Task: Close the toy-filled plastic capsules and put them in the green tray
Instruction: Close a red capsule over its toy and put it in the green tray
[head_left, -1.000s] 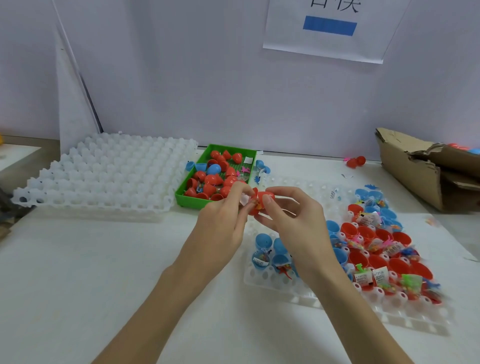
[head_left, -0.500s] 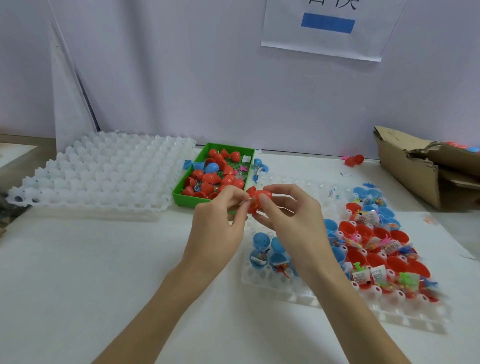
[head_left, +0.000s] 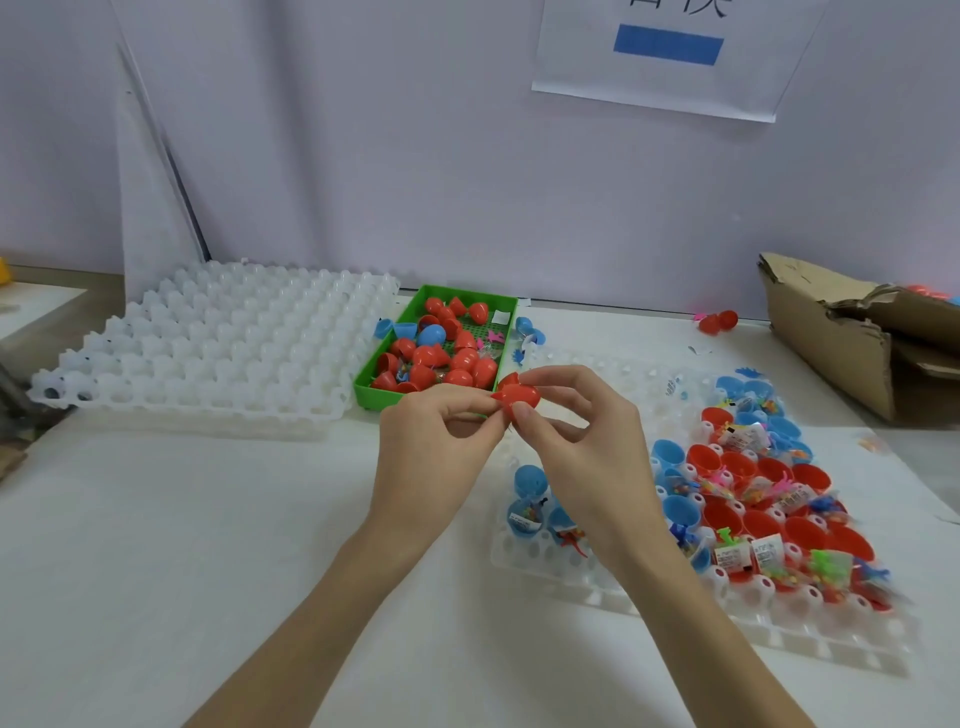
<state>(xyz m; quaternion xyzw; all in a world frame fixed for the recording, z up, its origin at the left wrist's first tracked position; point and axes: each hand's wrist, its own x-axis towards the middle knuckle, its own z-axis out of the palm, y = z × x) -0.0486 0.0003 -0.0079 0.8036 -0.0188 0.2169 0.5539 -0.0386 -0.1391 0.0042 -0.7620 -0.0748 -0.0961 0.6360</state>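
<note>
A red capsule (head_left: 517, 396) is held above the table between both hands, just in front of the green tray (head_left: 379, 394). My left hand (head_left: 441, 447) pinches its left side; my right hand (head_left: 582, 447) pinches its right side with thumb and forefinger. Its two halves look partly joined, with a lid edge sticking up. The green tray holds several closed red capsules and a blue one (head_left: 432, 335). On the right a white holder tray (head_left: 571, 566) carries several open red and blue capsule halves (head_left: 737, 467) stuffed with small bagged toys.
A large white cell tray (head_left: 218, 338) lies at the left. A torn cardboard box (head_left: 852, 338) sits at the back right, with a loose red capsule (head_left: 719, 321) near it. Blue capsule halves (head_left: 397, 328) lie beside the green tray. A wall stands close behind.
Both hands have stayed together on the red capsule, working its halves closer. The white slip seen between the fingers a second ago no longer shows.
</note>
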